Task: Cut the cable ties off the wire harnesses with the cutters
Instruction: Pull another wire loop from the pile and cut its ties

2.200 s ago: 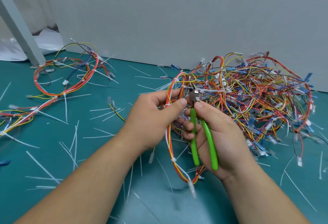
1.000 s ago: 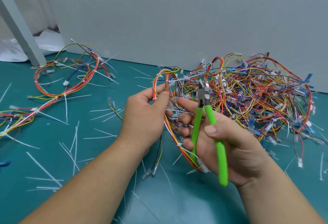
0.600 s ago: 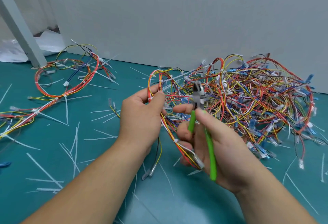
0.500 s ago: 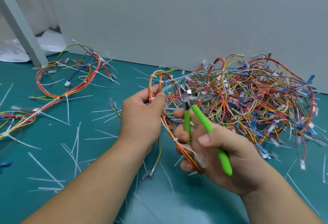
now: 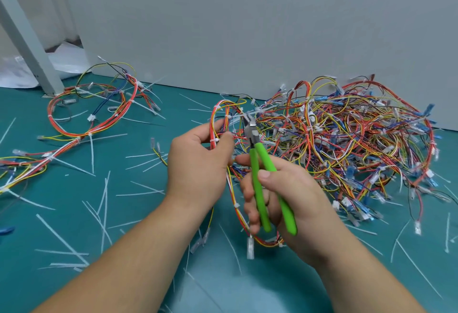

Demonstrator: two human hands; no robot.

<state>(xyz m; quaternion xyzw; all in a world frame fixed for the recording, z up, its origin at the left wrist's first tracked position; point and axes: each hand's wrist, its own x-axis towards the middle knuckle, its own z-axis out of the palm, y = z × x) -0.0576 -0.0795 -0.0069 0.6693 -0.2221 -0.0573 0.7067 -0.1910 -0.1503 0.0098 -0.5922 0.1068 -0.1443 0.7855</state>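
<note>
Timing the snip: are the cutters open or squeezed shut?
Apparently open: the cutters show green handles splayed apart in the right hand; blade tips too blurred to confirm.

Two hands were in view, one left hand (image 5: 198,164) and one right hand (image 5: 292,196). There was one pair of cutters (image 5: 257,196) with two green handles. One wire harness (image 5: 231,188) hung between the hands, with at least four white cable ties (image 5: 236,205) on it. At the far right lay one heap of harnesses (image 5: 347,144), too tangled to count. At the far left lay one looped harness (image 5: 99,119); whether the strand (image 5: 24,164) running to the left edge was a second one could not be told. Cut tie tails (image 5: 104,201) lay scattered by the dozen across the one green mat (image 5: 74,226). One grey post (image 5: 27,40) stood at the far left.
</note>
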